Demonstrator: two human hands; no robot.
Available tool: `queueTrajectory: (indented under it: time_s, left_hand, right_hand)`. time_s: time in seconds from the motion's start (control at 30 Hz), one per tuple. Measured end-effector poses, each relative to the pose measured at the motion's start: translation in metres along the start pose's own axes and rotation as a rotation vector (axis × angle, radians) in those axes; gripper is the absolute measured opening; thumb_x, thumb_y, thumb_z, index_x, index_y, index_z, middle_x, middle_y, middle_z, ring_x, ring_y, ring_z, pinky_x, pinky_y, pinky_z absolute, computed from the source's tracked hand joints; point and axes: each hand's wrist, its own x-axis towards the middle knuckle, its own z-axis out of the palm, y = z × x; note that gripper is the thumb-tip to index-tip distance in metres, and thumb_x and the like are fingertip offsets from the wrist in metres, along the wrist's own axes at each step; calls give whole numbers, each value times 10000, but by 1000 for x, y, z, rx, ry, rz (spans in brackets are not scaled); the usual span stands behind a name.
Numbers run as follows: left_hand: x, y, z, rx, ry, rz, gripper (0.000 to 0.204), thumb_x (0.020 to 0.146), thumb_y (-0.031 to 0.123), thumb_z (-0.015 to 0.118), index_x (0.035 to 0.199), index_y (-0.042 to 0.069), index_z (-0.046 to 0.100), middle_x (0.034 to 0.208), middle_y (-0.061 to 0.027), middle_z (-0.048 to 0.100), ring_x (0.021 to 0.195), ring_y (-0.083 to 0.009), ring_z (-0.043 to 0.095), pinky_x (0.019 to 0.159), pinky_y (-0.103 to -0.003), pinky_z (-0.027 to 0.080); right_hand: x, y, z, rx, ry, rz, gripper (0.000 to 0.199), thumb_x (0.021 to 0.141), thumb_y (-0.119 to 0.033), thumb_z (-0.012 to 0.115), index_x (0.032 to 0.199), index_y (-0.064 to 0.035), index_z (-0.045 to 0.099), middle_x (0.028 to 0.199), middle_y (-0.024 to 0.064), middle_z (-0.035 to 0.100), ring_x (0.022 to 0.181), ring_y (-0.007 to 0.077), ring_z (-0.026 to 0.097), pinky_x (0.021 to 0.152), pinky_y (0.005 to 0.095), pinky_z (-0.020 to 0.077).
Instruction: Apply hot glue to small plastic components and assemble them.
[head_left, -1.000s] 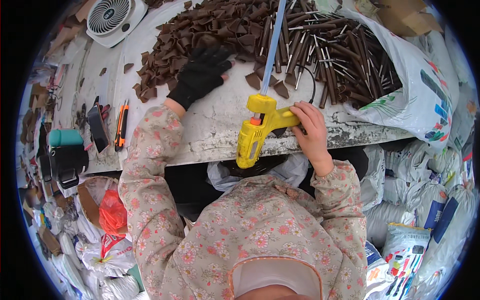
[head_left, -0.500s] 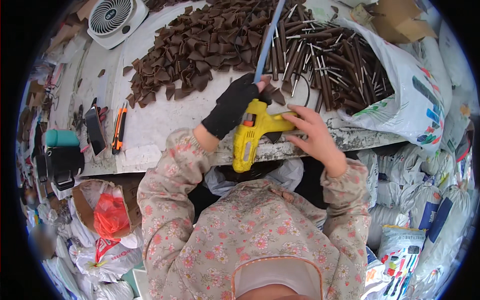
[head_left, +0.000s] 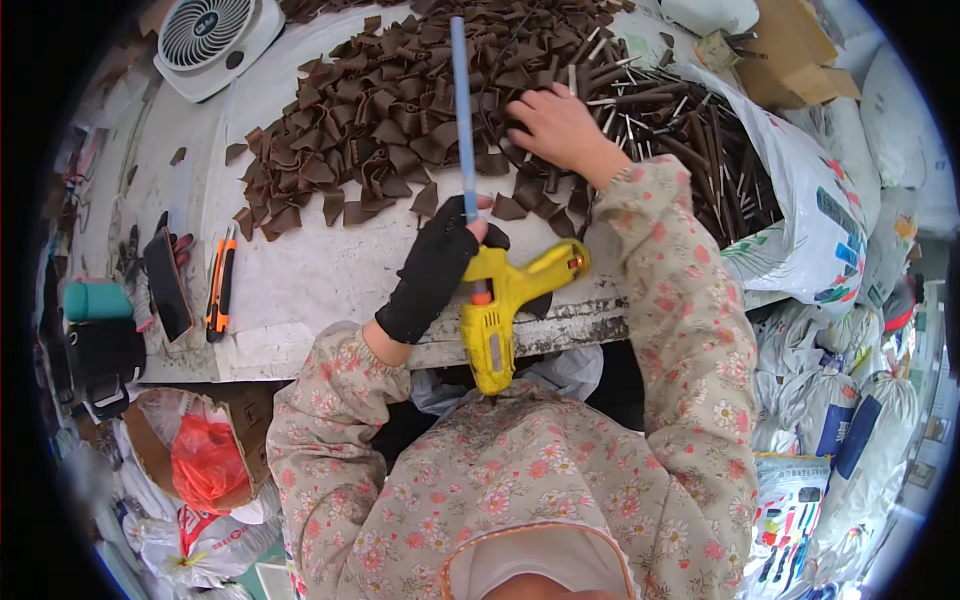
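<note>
My left hand (head_left: 430,270), in a black fingerless glove, is closed around a long translucent glue stick (head_left: 463,110). The stick runs into the back of a yellow hot glue gun (head_left: 495,320), whose nozzle points down toward my body at the table's front edge. Farther off, my right hand (head_left: 565,130) reaches over the pile with its fingers spread and bent, empty as far as I can see. Under its fingertips, small brown leather-like pieces with zigzag edges (head_left: 340,150) meet thin brown sticks with pale tips (head_left: 700,140). Whatever its fingertips touch is partly hidden.
A white fan (head_left: 215,40) stands at the far left. An orange-black utility knife (head_left: 221,285), a phone (head_left: 168,285) and a teal-lidded container (head_left: 97,301) lie along the left side. A white plastic bag (head_left: 830,215) borders the sticks; a box with a red bag (head_left: 208,465) sits below.
My right hand has left the glue gun's handle and gone forward to the pile. My left hand, with the glue stick and gun, has come slightly nearer and left.
</note>
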Motion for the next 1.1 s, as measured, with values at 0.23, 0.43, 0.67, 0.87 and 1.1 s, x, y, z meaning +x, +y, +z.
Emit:
queueTrajectory:
  time_s: [0.23,0.43,0.67,0.87,1.1]
  left_hand:
    - [6,-20,7,8,-65,-67,418,915,79,443,1319,35,345,851,-57,601,809,-123,572,734,-261,457]
    - [4,-23,3,24,-85,5,421,914,81,449,1320,36,344,857,-60,605,812,-128,575,739,-266,460]
    - [2,-19,8,-72,-78,-52,418,914,82,449,1318,40,349,866,-61,607,826,-127,578,741,-266,463]
    - [1,-17,8,-50,-70,-37,403,917,107,455,1303,31,368,864,-54,605,813,-117,571,736,-261,463]
    - [14,-27,-1,92,-123,-89,446,921,120,460,1335,24,329,846,-50,605,782,-104,558,726,-251,458]
  right_hand:
    - [-40,43,-16,-231,93,140,248,759,-357,595,800,-116,636,764,42,591,844,228,553,857,397,376]
    - [21,-27,-29,250,-161,389,305,758,-387,634,816,-91,677,711,92,601,775,287,577,699,371,446]
    - [2,-8,-25,476,-383,346,476,709,-519,617,894,-87,691,729,134,644,726,307,620,685,365,491]
    - [-11,-24,-7,593,-105,318,316,774,-332,629,910,-48,657,854,138,639,813,288,610,726,351,477]
    - [-53,103,-48,104,295,875,415,819,-268,506,1196,-97,537,897,194,635,852,374,600,764,415,474]
